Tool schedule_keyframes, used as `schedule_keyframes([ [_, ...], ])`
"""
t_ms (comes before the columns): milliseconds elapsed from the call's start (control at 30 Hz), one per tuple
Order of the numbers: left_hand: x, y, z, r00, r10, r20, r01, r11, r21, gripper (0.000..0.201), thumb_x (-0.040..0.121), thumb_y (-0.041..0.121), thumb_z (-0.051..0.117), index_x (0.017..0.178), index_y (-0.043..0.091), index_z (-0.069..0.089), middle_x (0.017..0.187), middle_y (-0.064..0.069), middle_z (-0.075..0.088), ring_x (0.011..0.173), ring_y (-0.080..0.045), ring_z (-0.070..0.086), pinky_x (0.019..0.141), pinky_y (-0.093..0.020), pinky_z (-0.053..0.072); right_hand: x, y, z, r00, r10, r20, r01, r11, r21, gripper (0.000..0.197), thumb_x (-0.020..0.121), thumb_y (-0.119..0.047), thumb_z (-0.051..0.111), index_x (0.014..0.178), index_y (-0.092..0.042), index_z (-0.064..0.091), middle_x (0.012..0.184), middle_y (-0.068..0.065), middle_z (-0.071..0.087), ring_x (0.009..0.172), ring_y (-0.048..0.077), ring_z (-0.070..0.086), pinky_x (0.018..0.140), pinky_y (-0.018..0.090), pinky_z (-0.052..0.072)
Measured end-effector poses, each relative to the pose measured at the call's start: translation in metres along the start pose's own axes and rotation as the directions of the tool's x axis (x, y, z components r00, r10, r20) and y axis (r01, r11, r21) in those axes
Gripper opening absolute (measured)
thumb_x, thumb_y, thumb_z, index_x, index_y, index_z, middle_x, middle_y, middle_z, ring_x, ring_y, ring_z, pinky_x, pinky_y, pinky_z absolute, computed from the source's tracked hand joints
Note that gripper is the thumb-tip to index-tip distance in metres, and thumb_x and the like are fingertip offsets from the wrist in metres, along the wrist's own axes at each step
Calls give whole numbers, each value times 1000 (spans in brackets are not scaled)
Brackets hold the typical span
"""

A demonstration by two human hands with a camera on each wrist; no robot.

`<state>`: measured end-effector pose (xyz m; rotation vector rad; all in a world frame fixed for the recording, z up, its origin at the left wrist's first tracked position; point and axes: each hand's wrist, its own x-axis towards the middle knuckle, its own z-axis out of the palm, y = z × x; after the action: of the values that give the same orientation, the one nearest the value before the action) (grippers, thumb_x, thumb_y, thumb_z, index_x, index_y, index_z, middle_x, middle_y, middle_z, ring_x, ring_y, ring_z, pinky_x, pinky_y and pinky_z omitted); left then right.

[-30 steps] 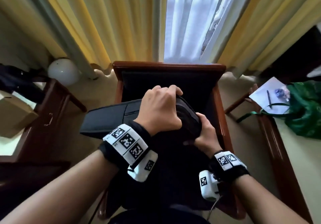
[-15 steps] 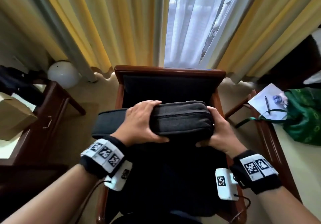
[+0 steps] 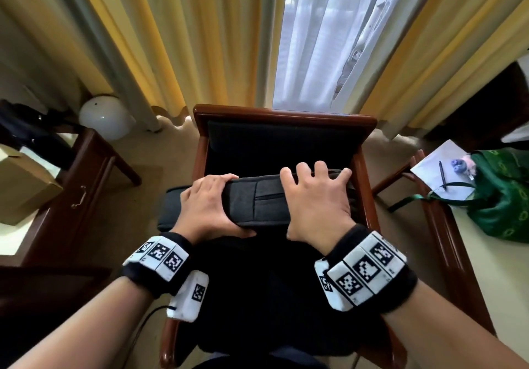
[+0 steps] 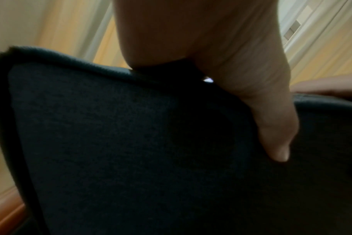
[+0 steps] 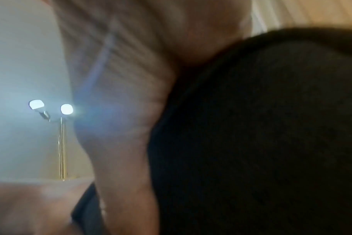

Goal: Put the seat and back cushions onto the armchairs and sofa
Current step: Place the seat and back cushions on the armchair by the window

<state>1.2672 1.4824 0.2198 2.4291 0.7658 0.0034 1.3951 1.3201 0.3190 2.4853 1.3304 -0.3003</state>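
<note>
Yellow curtains and a sheer white panel hang behind a wooden armchair with a dark padded back. Over the armchair's seat, a dark grey cushion is held on edge, its left end jutting out past the armchair's left arm. The left hand grips the cushion, fingers curled over its top edge and thumb pressed against the near face, as the left wrist view confirms. The right hand clasps the cushion's right part, fingers spread and hooked over the top. Left of the armchair stands a wooden side table and a white globe; right of the armchair, a worktop carries a green bag and paper.
</note>
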Motion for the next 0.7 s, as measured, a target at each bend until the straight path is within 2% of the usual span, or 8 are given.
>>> schedule_keyframes([
  [133, -6, -21, -6, 994, 85, 66, -88, 995, 40, 118, 33, 78, 72, 140, 41, 39, 134, 14, 48, 129, -15, 40, 102, -35, 24, -11, 4, 9, 999, 15, -35, -14, 1000, 20, 102, 63, -53, 75, 145, -25, 21, 134, 3, 37, 123, 28, 35, 104, 64, 27],
  [200, -11, -43, -13, 993, 73, 94, -80, 994, 80, 119, 31, 75, 77, 139, 42, 40, 132, 16, 49, 125, -14, 44, 101, -36, 25, -19, 7, 16, 997, 21, -73, -18, 999, 37, 100, 58, -50, 76, 143, -26, 27, 129, 3, 41, 118, 27, 39, 102, 62, 29],
  [300, -22, -65, -17, 997, 26, 76, -34, 994, 108, 116, 29, 72, 80, 134, 39, 45, 125, 14, 55, 117, -16, 52, 99, -42, 35, -25, 9, 30, 977, 61, -205, -51, 997, 52, 94, 34, -39, 79, 123, -22, 55, 104, 3, 56, 96, 29, 53, 90, 60, 39],
  [333, -26, -69, -15, 998, 29, 58, -36, 992, 121, 113, 29, 72, 81, 132, 36, 49, 121, 11, 59, 112, -18, 57, 96, -45, 40, -26, 9, 35, 960, 64, -272, -47, 996, 70, 88, 30, -35, 78, 115, -21, 60, 96, 2, 58, 90, 29, 54, 87, 58, 41],
  [400, -31, -68, -12, 999, 39, 35, -43, 992, 122, 107, 29, 70, 81, 124, 28, 56, 114, 8, 66, 103, -21, 65, 90, -47, 48, -30, 10, 40, 935, 64, -348, -32, 995, 99, 76, 31, -29, 75, 106, -21, 63, 88, -3, 59, 85, 29, 56, 85, 56, 42],
  [467, -32, -58, -15, 997, 72, 21, -74, 990, 121, 100, 30, 66, 81, 118, 25, 60, 109, 6, 69, 97, -22, 68, 87, -46, 49, -35, 19, 43, 917, 77, -392, -27, 991, 130, 68, 34, -28, 73, 102, -24, 63, 86, -7, 61, 84, 27, 57, 84, 52, 41],
  [567, -25, -26, -24, 988, 150, 27, -153, 970, 188, 96, 33, 62, 82, 117, 22, 63, 107, 4, 72, 97, -22, 69, 86, -40, 45, -40, 53, 54, 925, 167, -340, -81, 964, 253, 66, 37, -29, 74, 102, -30, 59, 92, -12, 64, 89, 24, 58, 84, 47, 41],
  [700, -8, 47, -37, 966, 253, 55, -257, 916, 308, 86, 43, 53, 87, 120, 25, 63, 107, 4, 72, 101, -20, 65, 88, -33, 36, -49, 102, 84, 913, 334, -235, -167, 831, 531, 71, 36, -24, 87, 103, -30, 62, 81, -19, 51, 92, 26, 60, 80, 42, 43],
])
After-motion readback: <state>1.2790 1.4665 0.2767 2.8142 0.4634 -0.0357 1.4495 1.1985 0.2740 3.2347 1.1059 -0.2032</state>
